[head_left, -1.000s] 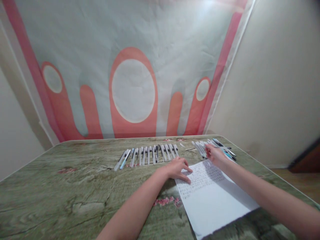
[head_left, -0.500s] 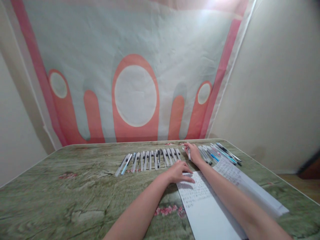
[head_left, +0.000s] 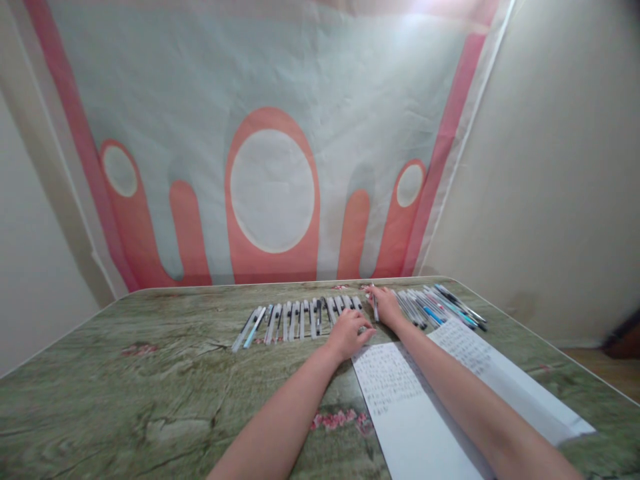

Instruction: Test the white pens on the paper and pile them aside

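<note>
At the right end of the row of pens, my right hand (head_left: 386,308) pinches a pen (head_left: 375,305), held nearly upright between thumb and fingers. My left hand (head_left: 351,331) is at the near side of the row, fingers bent and a little apart, with nothing seen in it. It partly covers the lower ends of the last pens. The row of pens (head_left: 301,321) runs side by side across the table, mostly clear barrels with dark parts and one light blue pen (head_left: 255,327) near the left end.
Right of my right hand lies a second group of pens (head_left: 453,307), some blue, some black. A handwritten sheet (head_left: 413,420) lies under my right forearm, and another written paper (head_left: 515,380) is to its right. The wood-patterned table (head_left: 165,387) meets a printed hanging behind.
My left hand has moved off the sheet, up toward the row of pens, and its fingers have curled in. My right hand still holds the pen, slightly further left.
</note>
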Tool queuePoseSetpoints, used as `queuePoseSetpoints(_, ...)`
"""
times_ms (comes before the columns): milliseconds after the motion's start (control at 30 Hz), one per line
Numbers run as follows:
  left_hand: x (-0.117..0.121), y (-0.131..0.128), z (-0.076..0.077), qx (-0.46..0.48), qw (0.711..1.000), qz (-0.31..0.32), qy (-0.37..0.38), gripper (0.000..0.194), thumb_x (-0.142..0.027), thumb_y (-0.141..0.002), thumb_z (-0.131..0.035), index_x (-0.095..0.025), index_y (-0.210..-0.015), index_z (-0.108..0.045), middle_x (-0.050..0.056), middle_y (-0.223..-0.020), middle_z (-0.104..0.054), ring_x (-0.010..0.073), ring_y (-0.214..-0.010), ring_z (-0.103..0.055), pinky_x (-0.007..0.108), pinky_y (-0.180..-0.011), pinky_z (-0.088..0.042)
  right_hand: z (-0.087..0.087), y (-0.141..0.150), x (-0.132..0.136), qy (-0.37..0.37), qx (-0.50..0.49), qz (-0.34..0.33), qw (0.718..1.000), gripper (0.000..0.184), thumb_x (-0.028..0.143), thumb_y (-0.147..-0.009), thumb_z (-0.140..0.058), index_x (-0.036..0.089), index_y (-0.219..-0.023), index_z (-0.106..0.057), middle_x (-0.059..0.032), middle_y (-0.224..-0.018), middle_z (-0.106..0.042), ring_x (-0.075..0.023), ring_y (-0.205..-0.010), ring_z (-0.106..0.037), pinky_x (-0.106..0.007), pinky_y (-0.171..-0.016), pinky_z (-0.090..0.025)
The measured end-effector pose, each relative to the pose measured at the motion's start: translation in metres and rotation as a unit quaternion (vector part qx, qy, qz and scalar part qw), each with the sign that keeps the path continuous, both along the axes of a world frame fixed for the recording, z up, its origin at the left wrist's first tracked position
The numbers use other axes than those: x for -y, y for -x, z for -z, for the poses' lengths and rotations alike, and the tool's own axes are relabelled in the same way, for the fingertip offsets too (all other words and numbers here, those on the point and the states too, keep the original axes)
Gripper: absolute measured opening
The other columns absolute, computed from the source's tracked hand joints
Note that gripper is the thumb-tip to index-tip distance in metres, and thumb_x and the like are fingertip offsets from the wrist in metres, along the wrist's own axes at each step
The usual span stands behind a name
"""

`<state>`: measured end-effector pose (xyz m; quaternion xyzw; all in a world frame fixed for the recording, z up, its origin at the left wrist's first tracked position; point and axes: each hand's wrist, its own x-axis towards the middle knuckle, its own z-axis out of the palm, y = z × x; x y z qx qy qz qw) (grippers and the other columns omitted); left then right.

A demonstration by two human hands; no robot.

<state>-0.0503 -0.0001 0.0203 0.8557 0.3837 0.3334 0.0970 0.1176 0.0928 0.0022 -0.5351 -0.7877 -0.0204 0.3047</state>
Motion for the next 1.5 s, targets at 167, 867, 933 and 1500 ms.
queuePoseSetpoints(167,0.0,0.0,0.0,0.025,1.0,0.001,-0.003,0.022,-0.035,-0.078,-0.05,-0.018,-0.078,-0.064,0.006,-0.085,-0.057,0.0185,-0.086,-0.046,0.032,-0.081,-0.034,0.002,0.0,-0.002,0.004,0.019,0.017,1.0,0.026,0.014,-0.076,-0.051,0.021,-0.1,-0.057,-0.0054,-0.085,-0.063,-0.0188,-0.08,-0.051,-0.027,-0.072,-0.032)
queuePoseSetpoints(867,-0.021,-0.001,-0.007,0.583,0.669,-0.032,0.46,0.026,-0.035,-0.067,-0.065,-0.011,-0.076,-0.06,0.003,-0.07,-0.059,0.0024,-0.048,-0.045,0.014,-0.041,-0.027,-0.044,0.041,0.056,0.124,-0.411,-0.269,0.862,0.026,0.035,-0.075,-0.056,0.022,-0.096,-0.051,0.0004,-0.072,-0.055,-0.0129,-0.062,-0.052,-0.027,-0.062,-0.042)
queuePoseSetpoints(933,-0.021,-0.001,-0.007,0.597,0.654,-0.023,0.464,0.025,-0.034,-0.066,-0.067,-0.011,-0.073,-0.059,0.002,-0.067,-0.058,0.0017,-0.046,-0.043,0.013,-0.04,-0.026,-0.045,0.042,0.058,0.139,-0.417,-0.278,0.854,0.025,0.034,-0.075,-0.056,0.022,-0.096,-0.051,0.0009,-0.071,-0.054,-0.0124,-0.062,-0.052,-0.027,-0.061,-0.042)
queuePoseSetpoints(1500,-0.019,0.006,-0.012,0.607,0.634,0.022,0.478,0.022,-0.029,-0.062,-0.07,-0.013,-0.072,-0.058,-0.001,-0.064,-0.056,0.0019,-0.047,-0.044,0.013,-0.04,-0.027,-0.041,0.046,0.057,0.234,-0.526,-0.283,0.767,0.032,0.033,-0.068,-0.062,0.024,-0.097,-0.052,-0.0018,-0.079,-0.053,-0.0152,-0.069,-0.053,-0.03,-0.068,-0.043)
